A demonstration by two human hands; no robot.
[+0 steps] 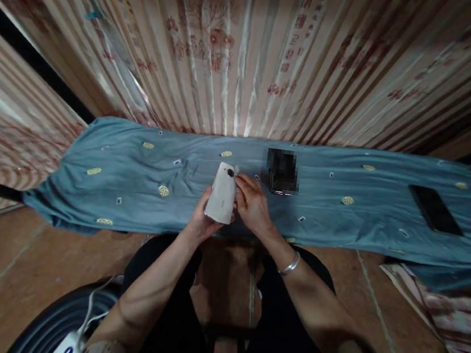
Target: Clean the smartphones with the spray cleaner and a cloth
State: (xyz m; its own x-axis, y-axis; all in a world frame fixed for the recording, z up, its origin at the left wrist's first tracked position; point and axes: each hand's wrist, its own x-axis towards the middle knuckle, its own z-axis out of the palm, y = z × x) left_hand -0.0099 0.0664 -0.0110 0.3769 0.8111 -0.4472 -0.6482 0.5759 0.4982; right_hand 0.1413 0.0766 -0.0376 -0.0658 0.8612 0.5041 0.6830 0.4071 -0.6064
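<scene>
A white smartphone [221, 195] is held above the cloth-covered surface, its back and dark round camera turned up toward me. My left hand [202, 221] is closed around its lower left side and lower end. By the phone's upper right edge, my right hand [253, 204] has its fingers pinched together. A small pale, whitish bit [237, 170] shows at those fingertips, too small to identify. The inner fingers of both hands are partly hidden by the phone.
On the teal patterned cloth [193, 171] stands a dark, pixelated object [284, 179], just beyond my right hand. A black phone-like slab [435, 209] lies at the far right. Patterned curtains [250, 58] hang behind. A white power strip [68, 349] rests at the lower left.
</scene>
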